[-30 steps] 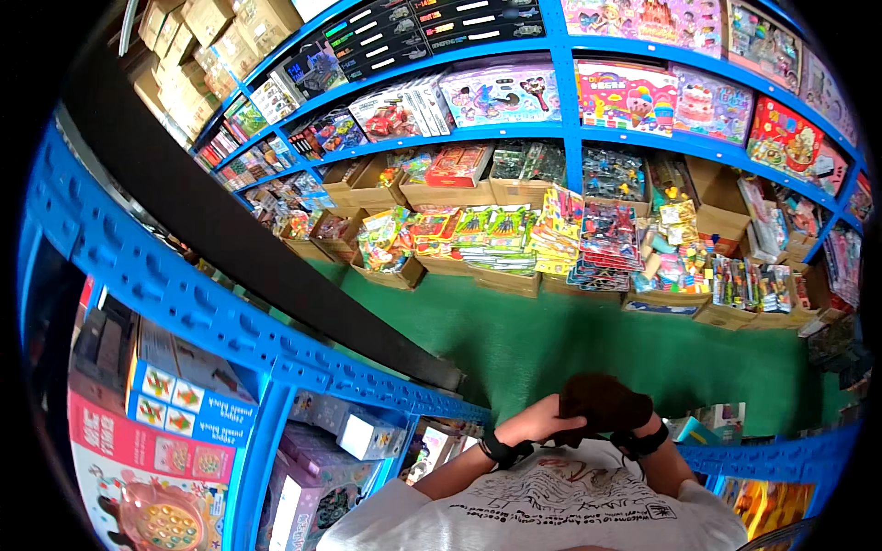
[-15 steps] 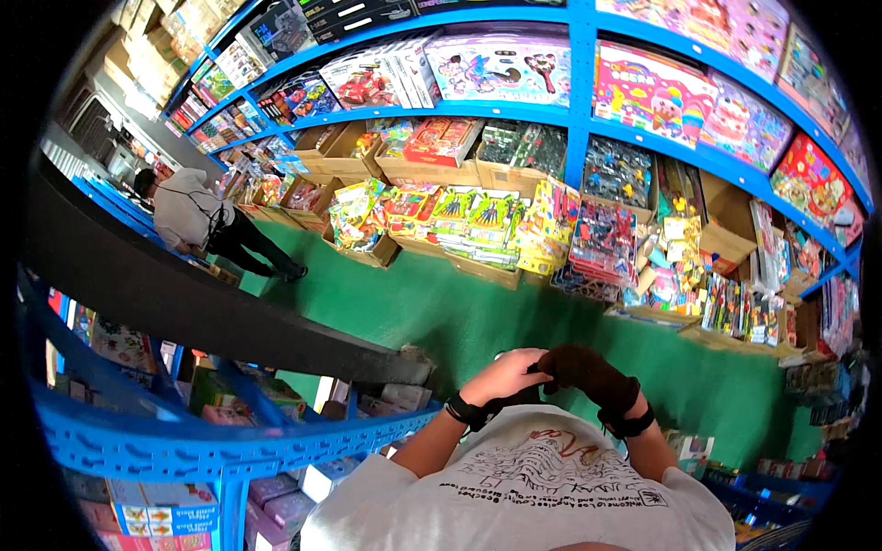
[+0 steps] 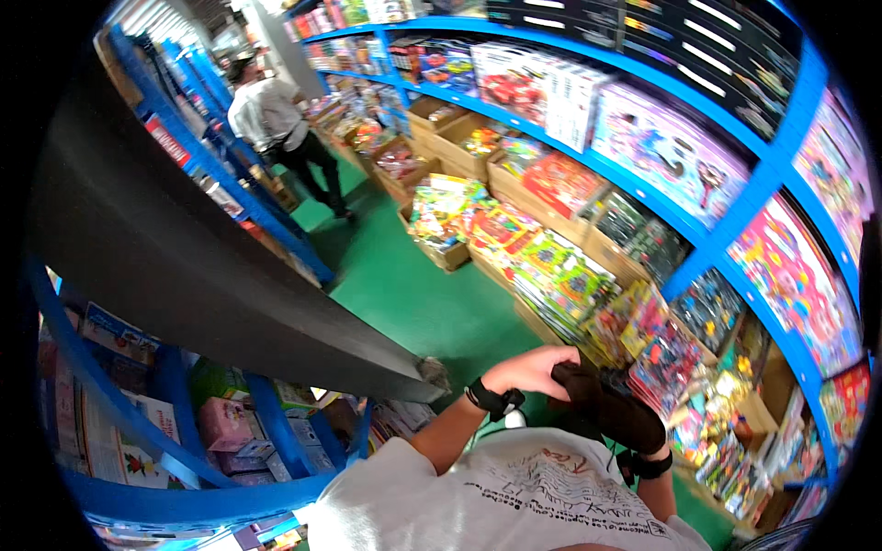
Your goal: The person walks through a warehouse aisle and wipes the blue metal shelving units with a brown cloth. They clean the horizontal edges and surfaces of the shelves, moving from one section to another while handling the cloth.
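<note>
My left hand (image 3: 531, 371) is bare, with its fingers closed on the end of a dark brown glove (image 3: 611, 409). That glove covers my right hand (image 3: 634, 424), which reaches in from the right in front of my chest. The fingers of the right hand are hidden inside the dark fabric, so their pose does not show. A black band (image 3: 493, 399) circles my left wrist, and another black band (image 3: 650, 465) is on the right wrist.
A dark grey pillar (image 3: 230, 257) slants across the left, beside blue shelving (image 3: 202, 496). Blue racks (image 3: 735, 216) with boxed toys run along the right, above open cartons (image 3: 455, 257) of colourful packets on the green floor (image 3: 386, 285). A person (image 3: 280, 124) stands at the far left.
My view has swung left, so racks and cartons shift right and tilt. My left hand now grips the glove's end, and the gloved right hand stretches out straighter toward it.
</note>
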Tool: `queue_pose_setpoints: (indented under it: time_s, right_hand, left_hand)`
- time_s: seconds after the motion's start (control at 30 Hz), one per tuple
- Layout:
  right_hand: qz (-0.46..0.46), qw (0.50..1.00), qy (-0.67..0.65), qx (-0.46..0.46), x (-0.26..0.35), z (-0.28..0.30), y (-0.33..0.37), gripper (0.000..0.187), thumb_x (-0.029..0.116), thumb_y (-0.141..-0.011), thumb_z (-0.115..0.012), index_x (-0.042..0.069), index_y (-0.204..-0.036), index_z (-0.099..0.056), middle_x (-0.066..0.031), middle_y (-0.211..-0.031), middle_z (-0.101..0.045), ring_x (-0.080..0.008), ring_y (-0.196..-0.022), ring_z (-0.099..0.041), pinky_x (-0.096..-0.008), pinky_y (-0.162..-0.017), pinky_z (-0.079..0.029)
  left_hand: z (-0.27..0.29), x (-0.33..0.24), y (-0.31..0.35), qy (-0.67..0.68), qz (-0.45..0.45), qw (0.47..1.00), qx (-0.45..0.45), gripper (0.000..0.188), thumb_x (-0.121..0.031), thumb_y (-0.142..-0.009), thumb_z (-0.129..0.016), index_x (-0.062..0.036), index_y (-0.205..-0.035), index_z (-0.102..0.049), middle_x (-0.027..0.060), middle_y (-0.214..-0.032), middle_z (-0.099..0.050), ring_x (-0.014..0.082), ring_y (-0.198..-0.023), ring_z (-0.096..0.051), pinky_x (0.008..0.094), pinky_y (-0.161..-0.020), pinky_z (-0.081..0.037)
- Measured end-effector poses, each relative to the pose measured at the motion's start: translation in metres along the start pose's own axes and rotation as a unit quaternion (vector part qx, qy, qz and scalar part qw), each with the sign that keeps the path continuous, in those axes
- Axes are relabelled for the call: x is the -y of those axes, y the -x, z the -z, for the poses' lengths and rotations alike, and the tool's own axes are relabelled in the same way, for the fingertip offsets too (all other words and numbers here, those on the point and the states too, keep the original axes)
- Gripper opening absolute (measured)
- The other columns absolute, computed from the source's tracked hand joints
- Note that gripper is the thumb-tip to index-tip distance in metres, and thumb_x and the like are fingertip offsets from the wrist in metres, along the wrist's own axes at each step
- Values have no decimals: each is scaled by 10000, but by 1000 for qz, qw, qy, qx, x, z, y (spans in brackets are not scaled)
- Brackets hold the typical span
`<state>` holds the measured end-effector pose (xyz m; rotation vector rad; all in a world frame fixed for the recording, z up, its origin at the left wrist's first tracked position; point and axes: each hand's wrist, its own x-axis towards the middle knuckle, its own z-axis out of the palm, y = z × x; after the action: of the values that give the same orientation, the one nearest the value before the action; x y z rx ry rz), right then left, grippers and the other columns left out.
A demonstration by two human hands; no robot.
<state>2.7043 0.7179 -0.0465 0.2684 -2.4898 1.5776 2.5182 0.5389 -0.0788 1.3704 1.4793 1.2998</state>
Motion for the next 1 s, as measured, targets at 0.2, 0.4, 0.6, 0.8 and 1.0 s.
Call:
queue_pose_setpoints:
  time_s: [0.2,0.4,0.6,0.8,1.0]
  right_hand:
    - [17,994,-25,104,-34,3,-128,318,87,-914,-589,23,-1223,-632,-120,-1153,-665,-248,-1015,-630,-367,-879,-489]
    - [51,962,-74,257,-78,-14,-271,321,95,-910,-591,24,-1220,-636,-116,-1144,-662,-240,-987,-627,-354,-852,-489]
    - [-6,921,-170,349,-115,8,-409,324,103,-906,-593,24,-1217,-640,-112,-1135,-659,-231,-958,-624,-341,-826,-488]
    - [121,946,-186,235,-122,33,-536,214,116,-886,-662,26,-1080,-676,-91,-989,-673,-211,-899,-628,-330,-873,-474]
    - [-58,860,-390,325,-140,-15,-623,403,177,-914,-672,-17,-1249,-562,-34,-1077,-637,-158,-1001,-587,-347,-938,-473]
  left_hand:
    - [66,24,47,144,26,979,-141,262,-68,-876,-686,-21,-1113,-584,-20,-990,-596,88,-930,-534,271,-826,-451]
    - [132,14,62,207,51,917,-337,131,-27,-888,-633,-31,-1007,-577,-53,-918,-572,35,-870,-516,216,-790,-434]
    - [230,-12,5,147,104,873,-454,113,-57,-916,-618,-58,-1010,-555,-75,-839,-486,30,-786,-461,211,-699,-387]
    - [333,8,-42,92,64,888,-445,193,-26,-881,-670,-35,-1025,-542,-48,-878,-532,38,-836,-490,224,-734,-416]
    - [424,42,-45,75,139,889,-429,314,-110,-865,-744,-33,-1111,-566,-30,-948,-590,59,-889,-517,262,-779,-454]
